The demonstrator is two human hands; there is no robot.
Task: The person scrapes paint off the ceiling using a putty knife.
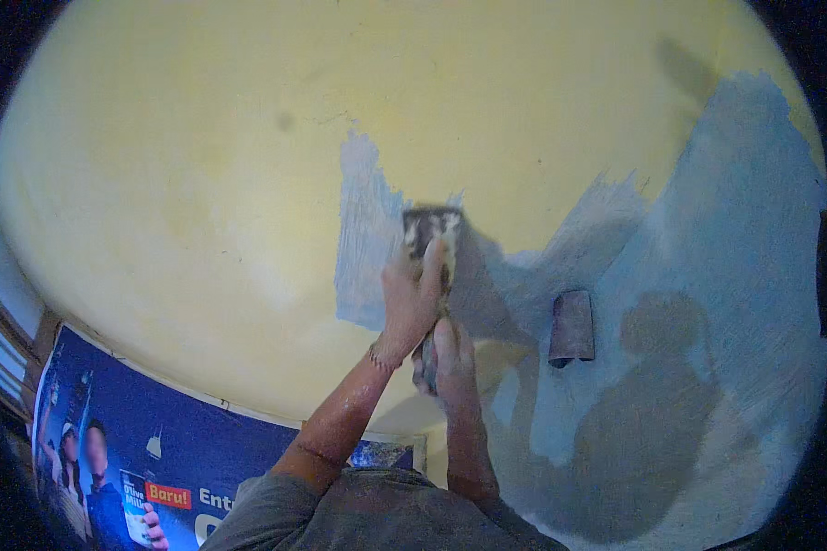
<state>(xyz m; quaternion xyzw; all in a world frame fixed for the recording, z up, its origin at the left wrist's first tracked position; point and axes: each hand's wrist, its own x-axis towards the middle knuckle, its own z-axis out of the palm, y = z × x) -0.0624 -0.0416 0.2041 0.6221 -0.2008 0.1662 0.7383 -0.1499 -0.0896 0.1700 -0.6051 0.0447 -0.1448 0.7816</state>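
Note:
My left hand [411, 297] is up against the wall, its fingers pressed on the flat, smeared head of a scraper-like hand tool [424, 224]. Lower down, my right hand [457, 352] wraps around what looks like the tool's handle. The head is slightly blurred and appears to touch the wall where yellow meets pale blue. Most of the handle is hidden by my hands. The yellow wall surface [213, 172] spreads above and to the left. Rough-edged light blue patches [362, 241] lie beside the tool head, with a larger blue area [744, 227] on the right.
A brown half-round piece [572, 327], perhaps a wall fixture, stands out from the blue area. My shadow falls across the wall at right. At lower left hangs a blue printed banner [172, 420] with pictured people and writing. A wooden louvred frame [7, 351] is at far left.

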